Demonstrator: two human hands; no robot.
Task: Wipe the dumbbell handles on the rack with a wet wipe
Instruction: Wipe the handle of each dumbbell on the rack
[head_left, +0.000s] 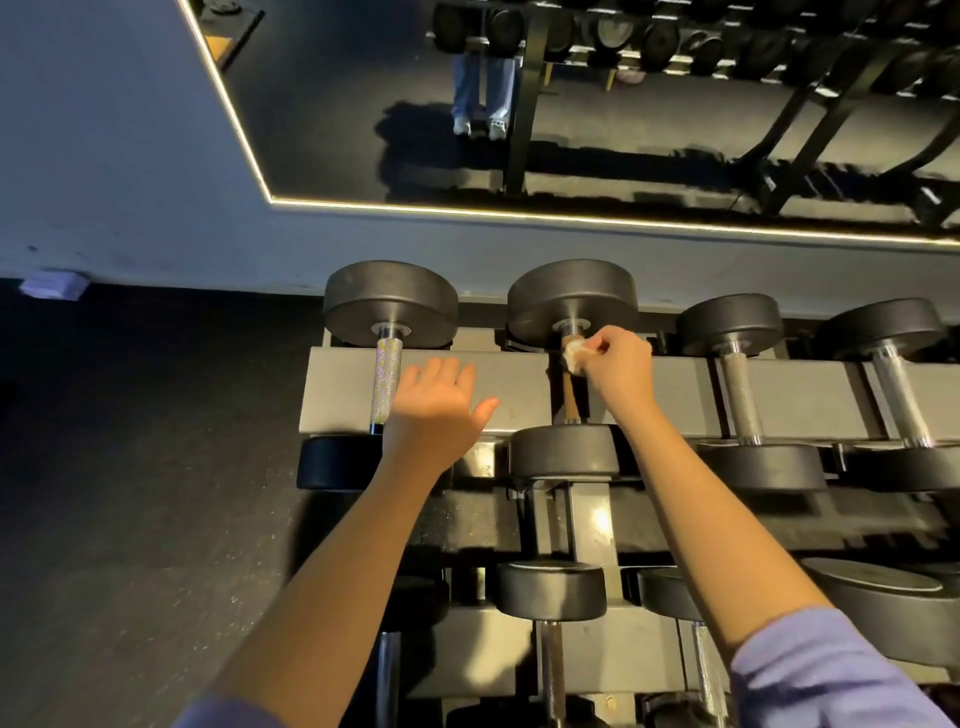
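Note:
Several black dumbbells lie across the top tier of the grey rack (343, 395). My right hand (618, 364) grips a crumpled white wet wipe (574, 356) and presses it against the far end of the second dumbbell's handle (570, 400), close to its back weight (571, 301). My left hand (436, 410) hovers with fingers spread over the rack between the first and second dumbbells, holding nothing. Just left of that hand lies the first dumbbell's knurled handle (387, 379).
Two more dumbbells (740, 400) (901, 400) lie to the right on the top tier. A lower tier holds further dumbbells (550, 592). A mirror (623, 130) with a lit edge stands behind the rack. Dark floor (130, 493) lies to the left.

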